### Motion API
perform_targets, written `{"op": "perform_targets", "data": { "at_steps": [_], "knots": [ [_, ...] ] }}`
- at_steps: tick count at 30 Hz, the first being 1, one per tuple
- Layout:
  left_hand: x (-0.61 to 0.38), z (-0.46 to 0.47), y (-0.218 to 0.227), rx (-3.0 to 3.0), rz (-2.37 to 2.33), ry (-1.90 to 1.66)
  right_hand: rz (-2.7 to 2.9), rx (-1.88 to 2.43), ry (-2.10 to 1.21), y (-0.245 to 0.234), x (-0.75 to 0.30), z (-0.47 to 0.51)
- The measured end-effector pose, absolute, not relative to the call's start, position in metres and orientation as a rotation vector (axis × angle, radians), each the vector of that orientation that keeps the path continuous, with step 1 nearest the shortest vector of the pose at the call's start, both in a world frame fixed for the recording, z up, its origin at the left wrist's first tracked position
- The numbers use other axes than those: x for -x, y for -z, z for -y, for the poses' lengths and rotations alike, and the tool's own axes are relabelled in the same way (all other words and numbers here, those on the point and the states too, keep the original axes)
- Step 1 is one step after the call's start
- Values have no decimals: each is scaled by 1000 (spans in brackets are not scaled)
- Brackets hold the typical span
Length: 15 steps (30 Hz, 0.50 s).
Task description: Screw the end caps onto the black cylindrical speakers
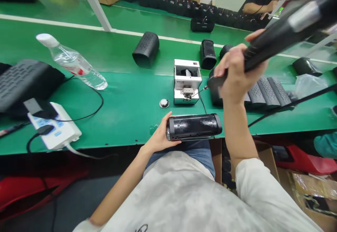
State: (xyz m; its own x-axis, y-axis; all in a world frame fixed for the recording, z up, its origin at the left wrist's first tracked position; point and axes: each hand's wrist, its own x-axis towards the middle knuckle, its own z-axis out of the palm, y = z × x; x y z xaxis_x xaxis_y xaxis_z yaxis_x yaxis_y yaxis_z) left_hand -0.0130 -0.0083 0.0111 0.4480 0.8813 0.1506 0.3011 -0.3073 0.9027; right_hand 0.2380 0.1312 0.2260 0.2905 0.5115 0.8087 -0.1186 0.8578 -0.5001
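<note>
My left hand (160,135) is wrapped around one end of a black cylindrical speaker body (193,127), which lies on its side at the front edge of the green workbench (126,119). My right hand (237,72) grips a black electric screwdriver (284,35) in the air, with its tip end pointing down and left. That tip is close to a white-and-silver screw feeder (186,82) and does not touch it. A round metal speaker part (164,103) lies on the bench near the feeder, between it and the speaker body.
A water bottle (73,63), a white power strip (54,124) and a black perforated speaker cover (23,84) lie at the left. Several black speaker parts stand behind and to the right. A co-worker (259,3) sits beyond a further bench at the top right.
</note>
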Motion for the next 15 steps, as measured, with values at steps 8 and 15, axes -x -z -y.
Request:
{"op": "perform_targets", "data": {
  "at_steps": [8, 15],
  "knots": [
    [7, 8, -11, -1872, -965, -885, 1327, 603, -422, -199, -206, -165],
    [4, 8, -12, -1875, -953, -923, 1331, 631, -491, -206, -209, -149]
  ]
}}
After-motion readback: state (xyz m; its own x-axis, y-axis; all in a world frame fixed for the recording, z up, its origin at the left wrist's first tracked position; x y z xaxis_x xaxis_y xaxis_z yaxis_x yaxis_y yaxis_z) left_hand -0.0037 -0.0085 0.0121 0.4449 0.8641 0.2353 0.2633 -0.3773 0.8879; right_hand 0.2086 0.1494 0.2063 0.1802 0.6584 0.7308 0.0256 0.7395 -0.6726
